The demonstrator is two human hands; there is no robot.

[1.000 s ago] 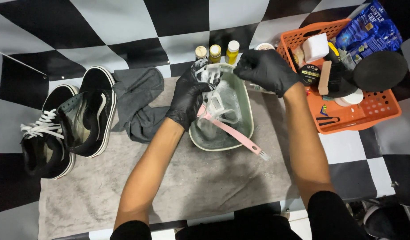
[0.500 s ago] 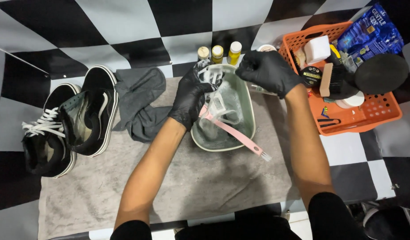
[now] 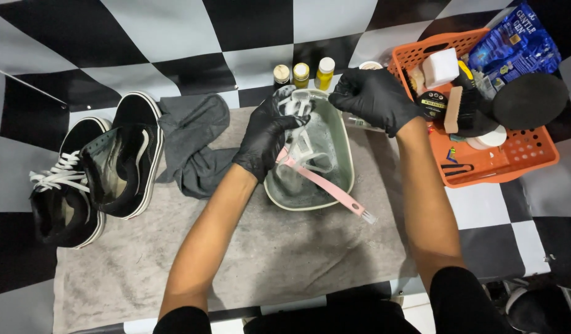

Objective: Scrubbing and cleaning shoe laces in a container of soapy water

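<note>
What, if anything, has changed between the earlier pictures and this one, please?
Very little changed. The right hand edged slightly left, closer to the pale item the left hand keeps holding over the green basin. The pink brush still lies across the basin, and the black sneakers, grey cloth and orange basket stayed put.

From my remote view, light is bright, even and overhead. Shadows are soft and short: a faint one under my left hand [image 3: 270, 139] on the grey towel [image 3: 298, 260], another beneath the forearms. Glare glints on the wet basin [image 3: 341, 148] just below my left fingers [image 3: 284, 111] and on the glossy black gloves. My right hand [image 3: 373, 96] is slightly soft with motion blur. Wide-angle bending curves the checkered floor [image 3: 174, 37] far from the fingers, at the frame edges.
</note>
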